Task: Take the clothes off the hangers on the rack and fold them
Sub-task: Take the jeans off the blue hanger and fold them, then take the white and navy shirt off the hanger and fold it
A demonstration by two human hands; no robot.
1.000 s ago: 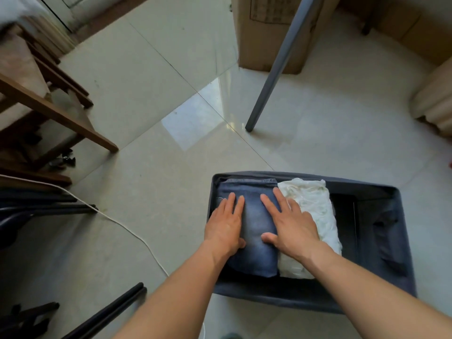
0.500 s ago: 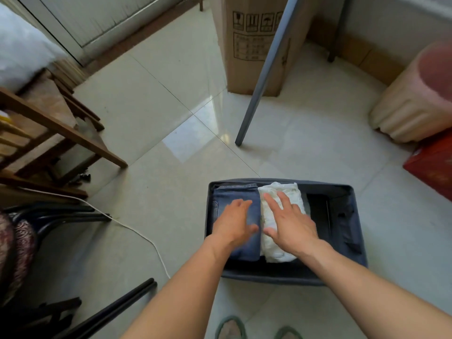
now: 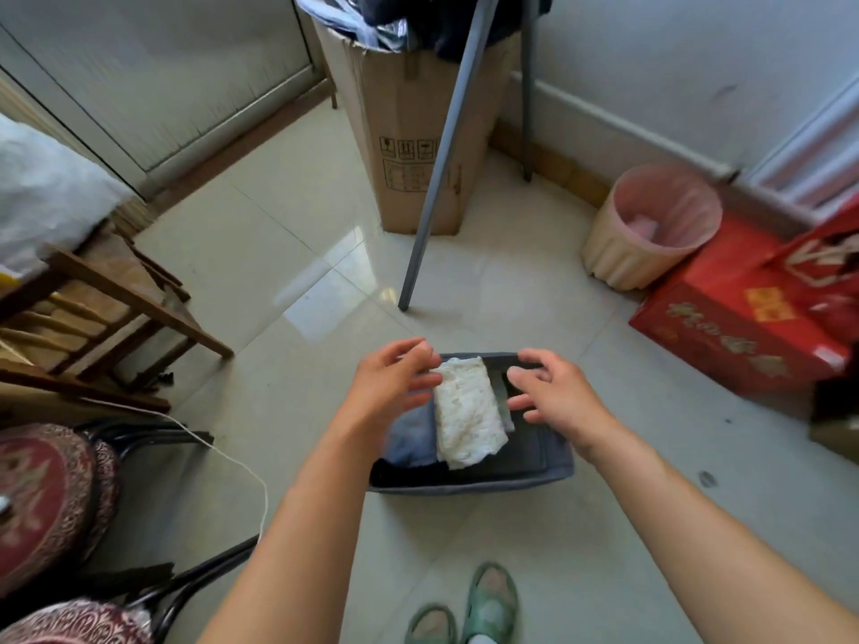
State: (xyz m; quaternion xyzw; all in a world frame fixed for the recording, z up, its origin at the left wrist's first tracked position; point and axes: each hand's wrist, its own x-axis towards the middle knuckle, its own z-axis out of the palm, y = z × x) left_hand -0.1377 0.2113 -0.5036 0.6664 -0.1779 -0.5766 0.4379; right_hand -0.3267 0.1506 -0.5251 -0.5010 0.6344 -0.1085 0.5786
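Note:
A dark grey fabric bin (image 3: 469, 481) stands on the floor in front of me. Inside lie folded blue jeans (image 3: 411, 439) on the left and a folded white lace garment (image 3: 467, 411) beside them. My left hand (image 3: 388, 383) hovers above the jeans with relaxed fingers and holds nothing. My right hand (image 3: 555, 392) hovers over the bin's right side, fingers loosely spread and empty. A grey rack leg (image 3: 439, 165) slants up from the floor beyond the bin, with dark clothing (image 3: 465, 25) hanging at its top.
A tall cardboard box (image 3: 404, 132) stands behind the rack leg. A pink-lined waste bin (image 3: 650, 225) and a red box (image 3: 739, 318) sit at the right. A wooden chair (image 3: 93, 309), cushioned stools (image 3: 42, 499) and a white cord (image 3: 223, 453) crowd the left. My green slippers (image 3: 488, 606) show below.
Both hands have lifted off the folded clothes in the bin and now hover above it. The camera view has risen and pulled back, showing more of the room.

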